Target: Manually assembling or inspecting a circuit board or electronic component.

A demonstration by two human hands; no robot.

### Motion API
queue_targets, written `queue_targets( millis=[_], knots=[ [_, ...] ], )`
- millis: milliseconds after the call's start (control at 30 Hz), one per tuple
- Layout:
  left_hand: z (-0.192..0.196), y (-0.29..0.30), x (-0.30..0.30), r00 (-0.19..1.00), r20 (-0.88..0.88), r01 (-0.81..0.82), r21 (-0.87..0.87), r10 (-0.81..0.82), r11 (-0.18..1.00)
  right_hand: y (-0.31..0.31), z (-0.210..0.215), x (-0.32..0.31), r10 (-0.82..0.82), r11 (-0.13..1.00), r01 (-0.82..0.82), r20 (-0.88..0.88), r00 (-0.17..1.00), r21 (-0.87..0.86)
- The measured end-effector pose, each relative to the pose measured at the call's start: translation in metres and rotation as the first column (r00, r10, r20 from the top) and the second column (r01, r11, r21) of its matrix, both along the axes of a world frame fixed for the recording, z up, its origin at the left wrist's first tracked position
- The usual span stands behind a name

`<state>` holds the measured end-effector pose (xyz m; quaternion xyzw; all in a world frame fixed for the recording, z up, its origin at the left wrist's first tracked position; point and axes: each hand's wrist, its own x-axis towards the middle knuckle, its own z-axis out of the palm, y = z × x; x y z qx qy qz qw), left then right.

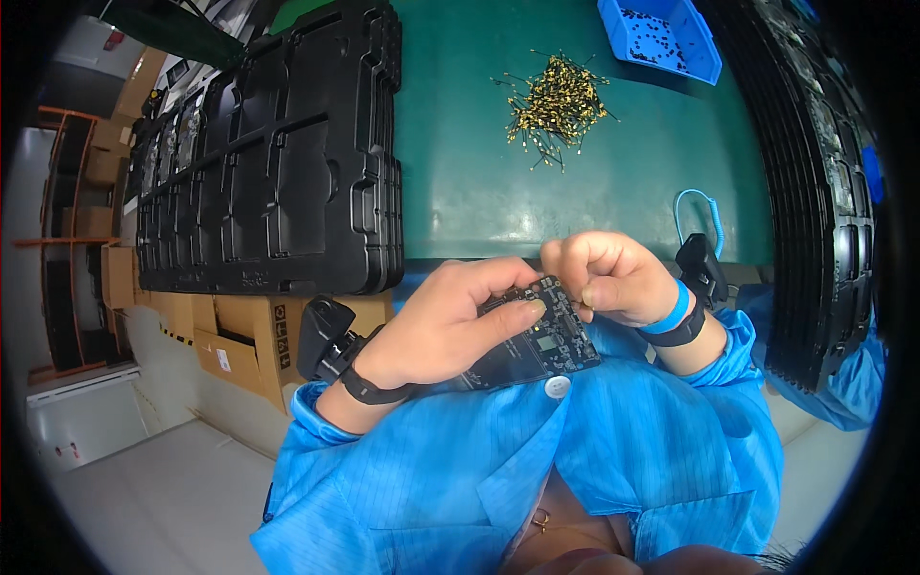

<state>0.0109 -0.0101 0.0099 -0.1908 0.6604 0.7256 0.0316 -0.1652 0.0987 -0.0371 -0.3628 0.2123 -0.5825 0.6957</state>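
Observation:
A black circuit board [565,347] is tilted close against my blue smock. My left hand [431,328] grips it at its left side, the thumb lying across its face and the fingers behind. At the board's far right corner, my right hand [621,280] is closed in a pinch with thumb and forefinger together. Whatever sits between those fingertips is too small or hidden to make out. Beyond my hands, a loose pile of small gold-and-black cable pieces [556,105] lies on the green mat [460,201].
Stacked black moulded trays [278,182] stand at left, and another tray stack [791,182] at right. A blue bin [706,48] with small dark parts sits at the far right. A blue coiled cord [715,218] lies by my right wrist. Cardboard boxes [230,356] stand lower left.

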Motion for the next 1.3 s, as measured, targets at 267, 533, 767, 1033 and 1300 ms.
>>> queue_targets(
  millis=[267,533,767,1033,1300],
  knots=[
    [-0.002,0.001,-0.001,1.0,-0.003,0.017,0.022,-0.017,1.0,-0.001,-0.005,0.0,-0.097,0.988,0.086,-0.082,0.992,-0.129],
    [0.002,0.002,-0.001,0.999,-0.029,-0.013,0.02,0.013,1.0,0.006,-0.002,0.003,-0.05,0.999,0.048,0.063,0.997,0.019],
    [-0.003,0.005,-0.002,0.996,-0.078,-0.034,-0.003,0.034,0.999,0.006,-0.006,0.003,-0.056,0.998,0.057,0.031,0.998,-0.02],
    [0.002,0.006,-0.006,0.998,-0.052,0.011,-0.159,-0.02,0.987,0.008,0.019,-0.015,-0.249,0.952,0.101,-0.543,0.802,-0.288],
    [0.005,0.01,-0.009,0.993,-0.108,0.022,-0.269,-0.053,0.963,0.013,0.041,-0.02,-0.293,0.937,0.022,-0.748,0.595,-0.349]
  ],
)
